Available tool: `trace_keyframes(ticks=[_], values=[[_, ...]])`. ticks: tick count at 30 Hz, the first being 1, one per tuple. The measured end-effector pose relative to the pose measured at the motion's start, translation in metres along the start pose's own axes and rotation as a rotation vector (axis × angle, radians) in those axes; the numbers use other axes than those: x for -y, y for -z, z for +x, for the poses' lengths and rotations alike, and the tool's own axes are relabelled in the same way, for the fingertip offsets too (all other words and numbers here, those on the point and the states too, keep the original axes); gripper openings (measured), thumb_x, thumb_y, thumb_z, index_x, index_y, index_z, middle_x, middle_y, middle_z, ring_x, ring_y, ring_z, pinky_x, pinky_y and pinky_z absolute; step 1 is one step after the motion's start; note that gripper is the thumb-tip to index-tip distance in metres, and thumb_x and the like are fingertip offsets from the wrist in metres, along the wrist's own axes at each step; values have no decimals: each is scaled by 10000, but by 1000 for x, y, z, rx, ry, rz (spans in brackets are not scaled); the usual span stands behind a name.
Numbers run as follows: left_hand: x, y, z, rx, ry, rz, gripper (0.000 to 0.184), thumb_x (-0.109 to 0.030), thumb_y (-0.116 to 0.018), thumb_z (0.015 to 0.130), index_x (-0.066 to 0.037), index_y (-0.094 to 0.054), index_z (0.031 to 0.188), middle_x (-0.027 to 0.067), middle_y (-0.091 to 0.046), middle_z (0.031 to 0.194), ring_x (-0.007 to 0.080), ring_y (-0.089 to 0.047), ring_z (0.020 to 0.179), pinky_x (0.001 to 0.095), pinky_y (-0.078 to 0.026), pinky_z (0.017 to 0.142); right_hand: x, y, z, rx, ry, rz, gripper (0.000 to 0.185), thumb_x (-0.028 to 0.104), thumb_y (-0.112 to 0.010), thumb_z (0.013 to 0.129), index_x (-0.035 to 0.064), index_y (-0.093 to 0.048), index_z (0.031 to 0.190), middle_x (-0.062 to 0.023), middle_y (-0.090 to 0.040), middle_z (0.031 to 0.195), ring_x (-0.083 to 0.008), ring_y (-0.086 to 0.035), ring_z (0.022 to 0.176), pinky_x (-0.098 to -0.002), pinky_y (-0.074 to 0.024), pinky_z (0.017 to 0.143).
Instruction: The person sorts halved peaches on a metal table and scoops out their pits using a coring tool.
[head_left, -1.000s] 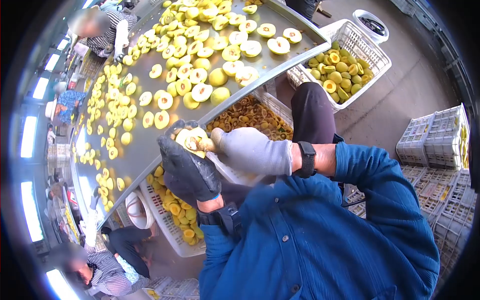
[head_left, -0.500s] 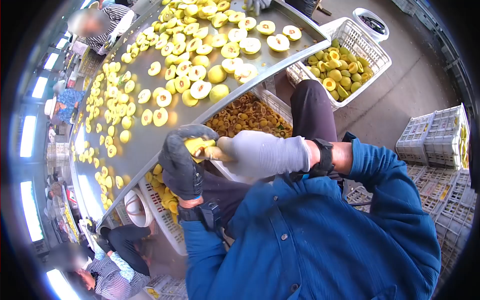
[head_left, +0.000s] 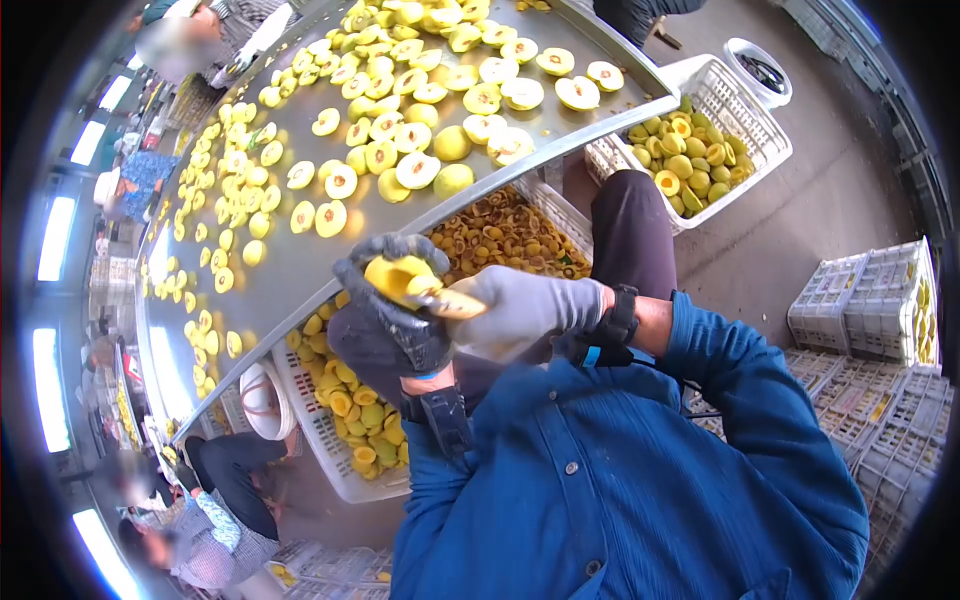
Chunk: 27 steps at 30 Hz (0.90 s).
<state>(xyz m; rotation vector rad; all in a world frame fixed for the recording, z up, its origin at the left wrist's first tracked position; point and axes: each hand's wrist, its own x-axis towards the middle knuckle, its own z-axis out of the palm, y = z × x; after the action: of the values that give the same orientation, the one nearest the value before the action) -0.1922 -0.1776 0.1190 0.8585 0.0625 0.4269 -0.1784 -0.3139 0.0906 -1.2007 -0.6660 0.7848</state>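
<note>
In the head view my left hand (head_left: 400, 315), in a dark grey glove, cups a yellow peach half (head_left: 393, 277) with its hollow side showing. My right hand (head_left: 520, 312), in a light grey glove, is closed around a short wooden-handled tool (head_left: 458, 304). The tool's metal end touches the near edge of the peach half; its exact shape is hidden. Both hands are over my lap, just off the near edge of a metal table (head_left: 290, 245). Many cut peach halves (head_left: 418, 170) lie on that table, several with brown stones in them.
Below the table edge is a crate of brown stones and scraps (head_left: 500, 235). White crates of peach halves stand left (head_left: 345, 490) and right (head_left: 775, 150). A white bucket (head_left: 757, 72) is behind the right one. Stacked crates (head_left: 865, 300) stand far right. Other people sit along the left.
The peach half has turned so its hollow faces up more, and the tool's metal end now shows. My hands have shifted slightly. The whole view has swung a little; a co-worker's gloved hand left the table's top.
</note>
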Motion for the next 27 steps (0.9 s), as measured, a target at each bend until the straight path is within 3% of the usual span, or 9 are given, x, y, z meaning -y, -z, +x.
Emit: trace_keyframes(ticks=[1, 4, 7, 9, 10, 12, 15, 21, 27], values=[[4, 7, 5, -50, 35, -79, 479, -543, -386, 1017, -96, -557, 1040, 60, -563, 900, 275, -587, 797, 381, -542, 655, -27, 16, 4, 55, -166, 90, 234, 176, -652, 855, 28, -649, 1036, -33, -676, 761, -156, -635, 727, -356, -520, 678], [-15, 32, 3, -209, -92, 416, 457, -471, -410, 1031, -37, -549, 1063, 95, -599, 958, 238, -612, 884, 370, -560, 772, -64, 62, -4, -10, -201, -1177, 188, 201, -595, 862, 48, -642, 961, -131, -670, 701, -330, -672, 653, -460, -523, 607], [-43, 70, 4, -215, -147, 416, 495, -496, -412, 1019, -24, -561, 1016, 94, -612, 872, 232, -624, 822, 359, -568, 725, -75, 90, -31, -237, -314, -1282, 207, 255, -596, 863, 52, -599, 906, -184, -655, 715, -393, -654, 695, -501, -513, 619], [-56, 152, 1, -300, -508, 923, 389, -387, -464, 1025, -18, -584, 995, 89, -613, 891, 220, -619, 825, 346, -550, 749, -79, 94, -43, -265, -358, -1288, 225, 275, -603, 867, 52, -583, 895, -179, -655, 714, -390, -656, 694, -503, -512, 621], [-69, 188, -5, -308, -387, 651, 358, -326, -475, 1025, 6, -609, 1025, 104, -639, 927, 220, -624, 886, 348, -529, 822, -89, 100, -47, -261, -372, -1276, 232, 281, -605, 868, 52, -580, 896, -180, -654, 714, -392, -655, 694, -505, -512, 623], [-100, 243, -6, -335, -489, 1652, 273, -199, -497, 983, 22, -647, 1040, 191, -681, 1001, 321, -658, 893, 397, -520, 832, -92, 105, -54, -243, -422, -1259, 251, 302, -608, 869, 54, -580, 896, -188, -649, 710, -403, -649, 690, -509, -513, 630], [-111, 236, 31, -259, -664, 1898, 298, -229, -539, 970, 25, -654, 1074, 229, -673, 1044, 376, -648, 927, 435, -497, 855, -103, 105, -56, -185, -462, -1250, 247, 305, -596, 874, 60, -576, 901, -195, -645, 708, -407, -647, 690, -516, -513, 639], [-34, 211, 193, 115, -520, 1741, 424, -305, -704, 848, 17, -623, 1112, 239, -657, 1012, 424, -629, 945, 453, -502, 853, -82, 81, -50, -229, -426, -1172, 258, 322, -599, 879, 67, -570, 907, -202, -634, 703, -413, -640, 697, -513, -510, 633], [4, 193, 225, 113, 239, 1291, 384, -186, -744, 812, 6, -598, 1111, 128, -666, 1009, 224, -652, 904, 352, -524, 813, -49, 71, -35, -169, -218, -1087, 238, 313, -615, 897, 87, -556, 940, -207, -608, 673, -409, -631, 668, -492, -499, 586]])
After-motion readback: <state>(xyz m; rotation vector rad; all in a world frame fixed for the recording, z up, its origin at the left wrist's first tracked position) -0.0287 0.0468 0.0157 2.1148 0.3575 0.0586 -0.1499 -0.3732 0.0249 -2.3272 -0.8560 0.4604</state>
